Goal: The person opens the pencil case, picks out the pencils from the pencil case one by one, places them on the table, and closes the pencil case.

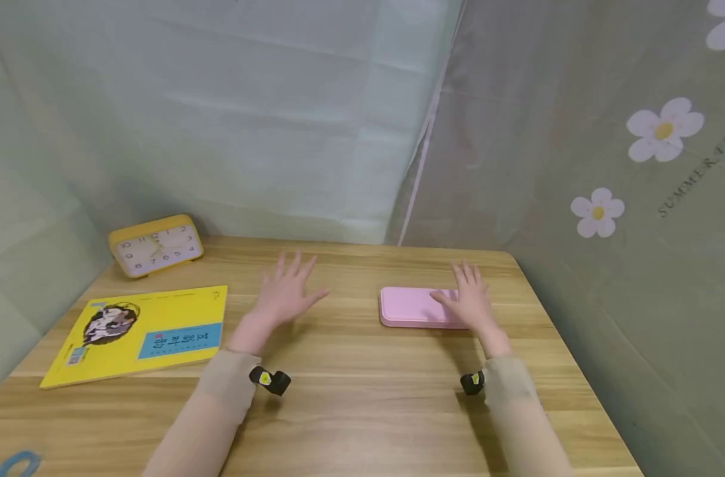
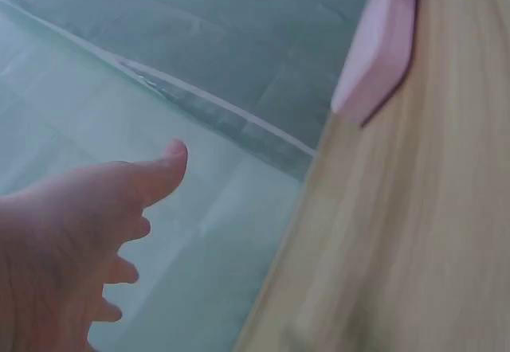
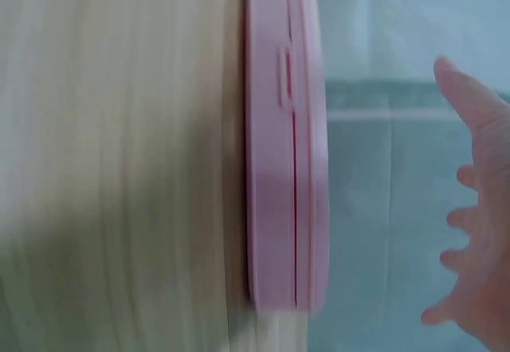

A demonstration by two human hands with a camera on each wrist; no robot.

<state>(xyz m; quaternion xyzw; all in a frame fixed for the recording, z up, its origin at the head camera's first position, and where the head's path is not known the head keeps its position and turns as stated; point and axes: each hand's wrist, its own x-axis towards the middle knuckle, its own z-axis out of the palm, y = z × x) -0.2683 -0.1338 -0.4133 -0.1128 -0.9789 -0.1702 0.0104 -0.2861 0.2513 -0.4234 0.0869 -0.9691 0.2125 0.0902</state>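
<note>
A pink, flat, rounded case (image 1: 411, 306) lies on the wooden table, right of the middle. In the right wrist view the side of this case (image 3: 272, 185) shows a seam and a small catch. My right hand (image 1: 471, 303) hovers over the case's right end with fingers spread, holding nothing. Well to the case's left, my left hand (image 1: 283, 295) is held above the table, fingers and thumb spread and nothing in it. Nearest to that hand on its left is a yellow book (image 1: 183, 308) with a blue label and a round picture.
A yellow alarm clock (image 1: 158, 246) stands at the back left of the table (image 1: 350, 411). Part of a blue curved object (image 1: 18, 460) shows at the lower left edge. Curtains (image 1: 291, 126) hang behind and beside the table, the right one printed with white flowers.
</note>
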